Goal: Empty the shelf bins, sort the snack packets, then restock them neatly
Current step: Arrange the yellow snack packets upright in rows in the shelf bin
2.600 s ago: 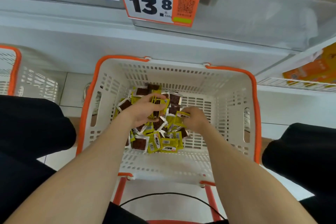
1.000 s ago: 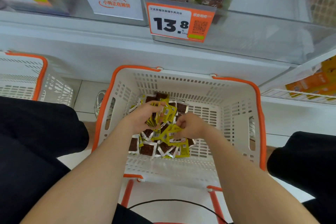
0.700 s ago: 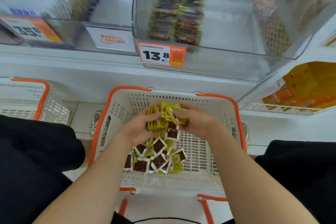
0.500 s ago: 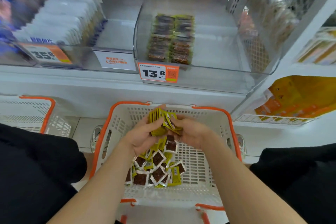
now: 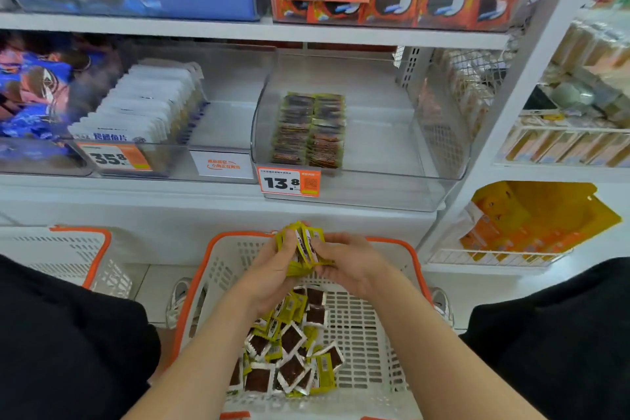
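Both hands meet over a white, orange-rimmed shopping basket (image 5: 371,334) in front of a shop shelf, gripping a bunch of yellow snack packets (image 5: 303,249) just above its far rim. The left hand (image 5: 272,269) wraps its curled fingers round the bunch from the left, thumb laid over the top; the right hand (image 5: 347,266) pinches the bunch's right edge between thumb and fingertips. Below the hands, a loose pile of packets (image 5: 289,351) lies on the basket floor (some brown face up, others showing a yellow back). On the shelf above, a clear plastic bin (image 5: 375,187) holds two tidy rows of packets (image 5: 310,129) toward its left side, behind an orange price tag (image 5: 289,181) reading 13.8. A second basket (image 5: 68,249) stands at the left, and white pouches (image 5: 146,106) fill the neighbouring bin.
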Demonstrator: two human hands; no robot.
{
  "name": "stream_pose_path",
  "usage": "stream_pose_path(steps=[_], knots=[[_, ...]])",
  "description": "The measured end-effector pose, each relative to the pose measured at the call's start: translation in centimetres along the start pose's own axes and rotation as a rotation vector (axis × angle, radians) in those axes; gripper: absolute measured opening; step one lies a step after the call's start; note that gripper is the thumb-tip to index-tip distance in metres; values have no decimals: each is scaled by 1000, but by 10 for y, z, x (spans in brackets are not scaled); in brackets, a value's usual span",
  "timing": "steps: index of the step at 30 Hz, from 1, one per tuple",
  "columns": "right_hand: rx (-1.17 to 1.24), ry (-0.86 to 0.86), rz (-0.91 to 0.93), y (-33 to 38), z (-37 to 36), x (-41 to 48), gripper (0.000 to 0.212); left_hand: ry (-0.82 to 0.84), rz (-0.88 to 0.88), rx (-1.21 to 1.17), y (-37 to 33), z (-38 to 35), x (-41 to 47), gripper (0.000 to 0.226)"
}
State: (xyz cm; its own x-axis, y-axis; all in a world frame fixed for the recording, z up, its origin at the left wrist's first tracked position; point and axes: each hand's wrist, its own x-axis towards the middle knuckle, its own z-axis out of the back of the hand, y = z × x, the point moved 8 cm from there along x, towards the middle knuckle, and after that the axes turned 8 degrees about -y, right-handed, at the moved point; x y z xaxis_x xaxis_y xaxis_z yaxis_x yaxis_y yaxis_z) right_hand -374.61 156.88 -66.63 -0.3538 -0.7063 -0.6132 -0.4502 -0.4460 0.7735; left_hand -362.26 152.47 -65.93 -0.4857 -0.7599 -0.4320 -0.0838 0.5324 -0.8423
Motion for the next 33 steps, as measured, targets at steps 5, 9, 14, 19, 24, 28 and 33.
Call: stream_pose_path(steps=[5,9,14,19,24,28,33], knots=[[-555,-92,315,31,8,-20,49,-21,69,46,-20,1,-6,63],[-701,-49,743,68,-8,-48,37,18,158,28,-29,-7,-19,59],[-662,69,852,104,-16,-82,35,163,215,-140,-43,-30,-39,58],[-751,322,956,121,-33,-120,106,205,173,-53,-73,-56,-52,47],[-881,151,1065,147,-33,-132,104,290,144,-113,-104,-67,-57,31],[-986,40,1060,160,-34,-127,128,252,110,-105,-130,-86,-62,23],[-768,-242,1241,198,-22,-141,101,126,-121,-171,-178,-95,-41,44]])
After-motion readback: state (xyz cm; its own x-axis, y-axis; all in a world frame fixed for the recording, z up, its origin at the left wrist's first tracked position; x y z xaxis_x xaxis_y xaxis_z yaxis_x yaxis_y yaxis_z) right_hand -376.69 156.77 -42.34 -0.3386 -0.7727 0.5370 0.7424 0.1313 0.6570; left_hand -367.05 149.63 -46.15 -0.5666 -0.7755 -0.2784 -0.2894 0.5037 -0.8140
